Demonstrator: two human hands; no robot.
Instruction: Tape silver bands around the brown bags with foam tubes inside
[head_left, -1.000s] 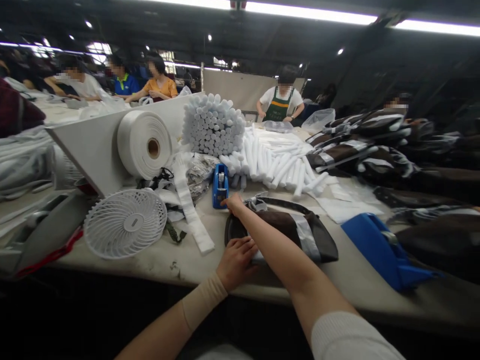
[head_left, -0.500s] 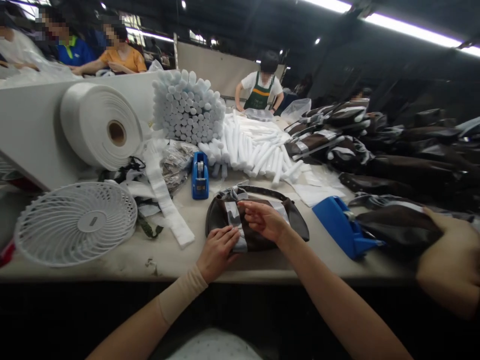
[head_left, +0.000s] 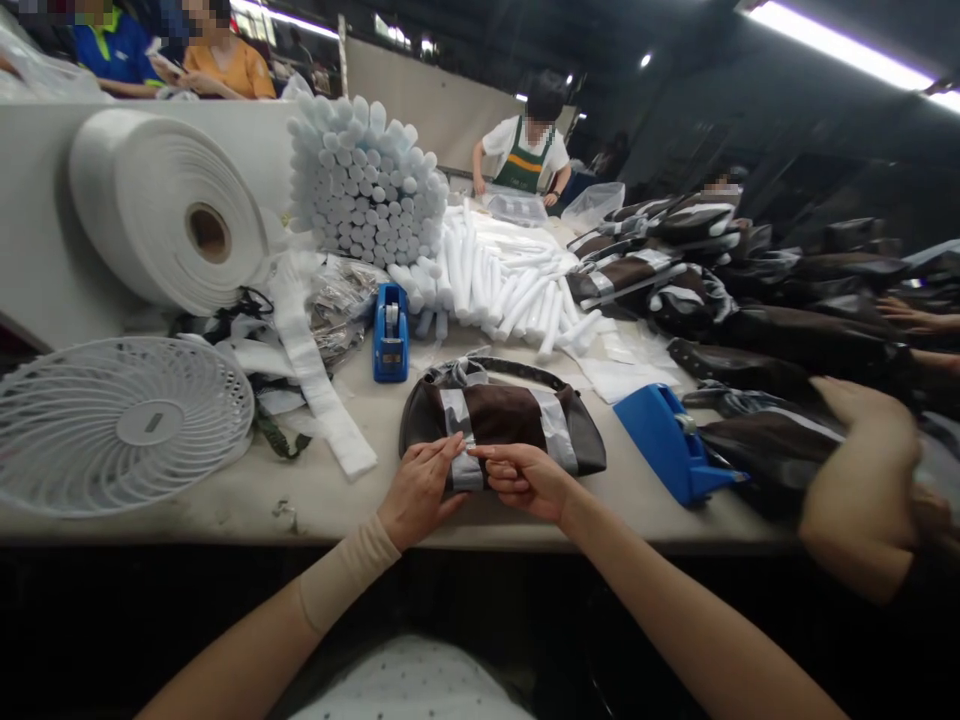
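Head view: L hand [head_left: 420, 493] and R hand [head_left: 521, 480] together on the dark brown handbag [head_left: 499, 415], which lies flat on the white work table [head_left: 225, 525], near its front edge. Fingertips meet on or just by the grey band [head_left: 465, 455] across the bag; can't tell if they pinch or only press. Beige sleeve [head_left: 345, 575] on L forearm. Bag's dark strap [head_left: 517, 373] arcs along its far side; the bag's lower edge is partly hidden by the hands.

Behind: blue tape dispenser [head_left: 391, 335] upright, just past the bag. Beyond it, loose white foam rolls [head_left: 510, 280] and a stacked bundle of them [head_left: 367, 190]. L of those, big white roll [head_left: 165, 210], white strip [head_left: 315, 390], clear bag [head_left: 341, 305] w/ contents hard to make out, white fan [head_left: 120, 425], cut off at frame edge.

R of bag: blue plastic item [head_left: 667, 440], kind unclear. Brown bags [head_left: 780, 345] piled further R, dim, overlapping. Another person's hand [head_left: 862, 480] on them, blurred, cut off by frame. Co-worker in green apron [head_left: 525, 165] at far end.
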